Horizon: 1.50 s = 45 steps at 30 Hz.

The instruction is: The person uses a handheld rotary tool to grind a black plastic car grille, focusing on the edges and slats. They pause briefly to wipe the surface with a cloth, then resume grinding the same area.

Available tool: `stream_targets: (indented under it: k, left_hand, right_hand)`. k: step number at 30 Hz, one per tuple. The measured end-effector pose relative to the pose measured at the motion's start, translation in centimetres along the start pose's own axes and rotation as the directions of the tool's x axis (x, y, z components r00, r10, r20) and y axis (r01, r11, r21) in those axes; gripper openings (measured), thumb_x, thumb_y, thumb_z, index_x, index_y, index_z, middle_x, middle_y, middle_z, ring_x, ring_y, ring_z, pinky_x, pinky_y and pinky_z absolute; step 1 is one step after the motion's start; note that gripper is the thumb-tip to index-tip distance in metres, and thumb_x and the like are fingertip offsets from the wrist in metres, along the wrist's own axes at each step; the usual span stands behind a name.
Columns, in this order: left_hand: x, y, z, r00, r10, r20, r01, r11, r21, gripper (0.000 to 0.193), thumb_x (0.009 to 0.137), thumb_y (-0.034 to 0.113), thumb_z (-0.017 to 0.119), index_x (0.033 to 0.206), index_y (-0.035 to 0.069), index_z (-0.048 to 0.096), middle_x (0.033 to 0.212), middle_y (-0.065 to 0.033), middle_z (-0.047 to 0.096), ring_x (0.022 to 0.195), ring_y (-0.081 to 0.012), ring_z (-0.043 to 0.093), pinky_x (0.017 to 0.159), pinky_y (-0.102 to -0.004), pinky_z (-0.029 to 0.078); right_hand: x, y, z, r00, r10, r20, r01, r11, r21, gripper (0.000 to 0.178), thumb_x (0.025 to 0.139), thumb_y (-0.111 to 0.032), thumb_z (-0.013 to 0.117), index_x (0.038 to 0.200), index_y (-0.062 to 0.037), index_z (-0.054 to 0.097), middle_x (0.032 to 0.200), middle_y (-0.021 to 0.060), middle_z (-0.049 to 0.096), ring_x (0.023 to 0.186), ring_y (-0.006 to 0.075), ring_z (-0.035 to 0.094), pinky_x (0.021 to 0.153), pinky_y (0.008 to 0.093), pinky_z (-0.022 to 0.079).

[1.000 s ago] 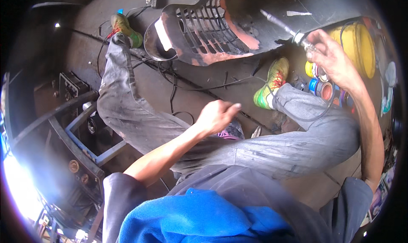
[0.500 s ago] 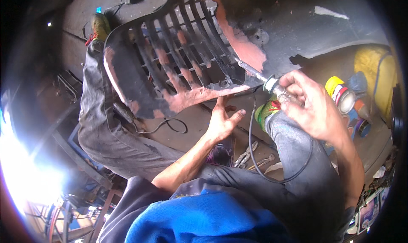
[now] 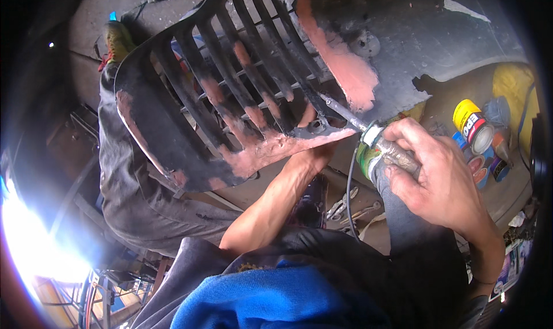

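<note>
A dark slatted grille panel with pink filler patches slants across my lap. My right hand is closed around the handle of a soldering iron, with a white and green collar and a dark cord hanging from it. The iron's metal tip meets or lies just above the grille's lower right corner, near a small hole. My left hand reaches beneath the pink lower edge of the grille; its fingers are hidden there, and only the wrist and part of the back show.
A yellow and white can stands on the right among small containers. Behind it hangs or lies something yellow. Wrenches rest on the floor between my legs. A large grey panel with pink filler lies beyond the grille.
My left hand has slid under the grille, its fingers going out of sight. The grille has shifted toward me and slightly left. The soldering iron has moved slightly nearer me with my right hand.
</note>
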State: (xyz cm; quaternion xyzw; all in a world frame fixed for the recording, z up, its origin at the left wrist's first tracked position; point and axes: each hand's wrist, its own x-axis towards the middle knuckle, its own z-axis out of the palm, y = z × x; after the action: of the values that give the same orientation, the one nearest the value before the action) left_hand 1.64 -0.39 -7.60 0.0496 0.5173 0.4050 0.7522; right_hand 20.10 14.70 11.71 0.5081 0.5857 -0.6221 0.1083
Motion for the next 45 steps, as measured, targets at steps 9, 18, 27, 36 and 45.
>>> stream_targets:
  k: [9, 18, 27, 36, 45]
  left_hand:
    - [2.1, 2.8, 1.0, 0.964, -0.014, 0.266, 0.223, 0.592, -0.774, 0.057, 0.103, 0.046, 0.056, 0.140, 0.003, 0.053, 0.136, -0.0130, 0.061, 0.127, -0.0263, 0.058, 0.109, -0.0426, 0.047]
    - [2.2, 1.3, 0.0, 0.904, 0.091, 0.417, 0.354, 0.386, -0.852, 0.065, 0.100, 0.049, 0.057, 0.146, 0.003, 0.048, 0.145, -0.0129, 0.056, 0.134, -0.0251, 0.054, 0.113, -0.0449, 0.044]
    - [1.7, 2.3, 0.9, 0.967, -0.070, 0.243, 0.217, 0.726, -0.653, 0.065, 0.101, 0.048, 0.057, 0.147, 0.004, 0.047, 0.145, -0.0142, 0.056, 0.134, -0.0276, 0.054, 0.115, -0.0462, 0.043]
    - [1.4, 2.7, 1.6, 0.979, -0.107, 0.175, 0.199, 0.702, -0.684, 0.063, 0.102, 0.045, 0.057, 0.146, 0.003, 0.046, 0.145, -0.0142, 0.056, 0.135, -0.0274, 0.054, 0.115, -0.0447, 0.043]
    - [1.5, 2.3, 1.0, 0.960, 0.036, 0.279, 0.204, 0.592, -0.780, 0.062, 0.100, 0.043, 0.059, 0.146, 0.004, 0.046, 0.145, -0.0136, 0.055, 0.135, -0.0276, 0.053, 0.117, -0.0453, 0.042]
  right_hand:
    - [0.2, 0.2, 1.1, 0.995, -0.091, -0.051, 0.091, 0.996, 0.007, 0.035, 0.083, -0.008, 0.066, 0.116, 0.0009, 0.062, 0.099, 0.0241, 0.070, 0.088, 0.0440, 0.070, 0.078, 0.0451, 0.055]
    - [0.1, 0.5, 0.9, 0.990, -0.122, -0.067, 0.126, 0.990, 0.058, 0.035, 0.083, -0.007, 0.065, 0.117, 0.0016, 0.063, 0.101, 0.0249, 0.070, 0.090, 0.0439, 0.070, 0.078, 0.0444, 0.055]
    - [0.8, 0.4, 1.2, 0.994, -0.096, -0.061, 0.099, 0.994, 0.051, 0.038, 0.081, -0.005, 0.068, 0.117, 0.0043, 0.063, 0.103, 0.0237, 0.071, 0.090, 0.0433, 0.071, 0.079, 0.0435, 0.056]
    - [-0.1, -0.1, 0.9, 0.990, -0.111, -0.085, 0.114, 0.993, 0.039, 0.037, 0.080, -0.007, 0.069, 0.115, 0.0051, 0.065, 0.104, 0.0242, 0.071, 0.091, 0.0419, 0.071, 0.081, 0.0426, 0.056]
    - [-0.1, -0.1, 0.4, 0.988, -0.132, -0.079, 0.137, 0.989, 0.056, 0.037, 0.079, -0.006, 0.069, 0.114, 0.0052, 0.065, 0.103, 0.0241, 0.071, 0.092, 0.0420, 0.071, 0.080, 0.0420, 0.056]
